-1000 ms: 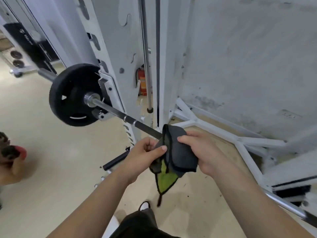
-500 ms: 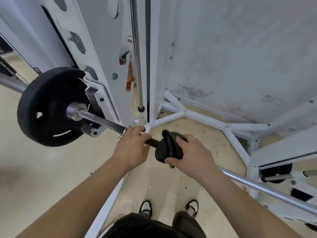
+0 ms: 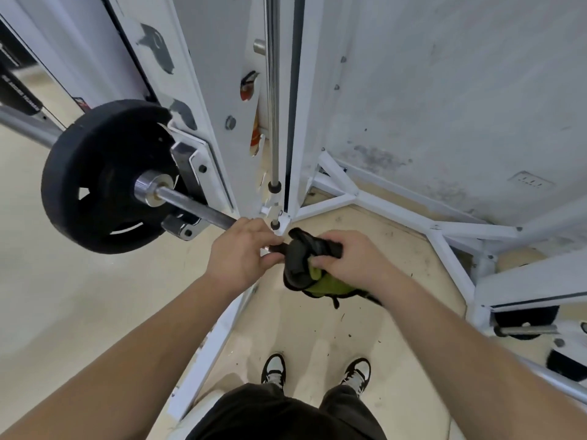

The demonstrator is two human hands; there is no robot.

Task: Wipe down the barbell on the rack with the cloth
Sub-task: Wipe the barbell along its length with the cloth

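Observation:
The steel barbell [image 3: 193, 206] lies on the white rack [image 3: 209, 122], with a black weight plate [image 3: 104, 176] on its left end. My left hand [image 3: 241, 252] grips the bar just right of the rack's hook. My right hand [image 3: 349, 262] is closed on a dark grey cloth with a green underside [image 3: 301, 258], which is wrapped round the bar right beside my left hand. The bar under both hands is hidden; its right part reappears at the lower right [image 3: 552, 381].
White rack base tubes [image 3: 394, 208] cross the floor by the grey wall [image 3: 444, 90]. A chrome guide rod [image 3: 273, 90] runs vertically beside the upright. Black plates [image 3: 524, 315] sit on a low peg at the right. My shoes [image 3: 274, 369] stand on the beige floor.
The view has tipped down and closer. My left hand moved from the cloth to the bar; my right hand wrapped the cloth round the bar, and a green fold now hangs below.

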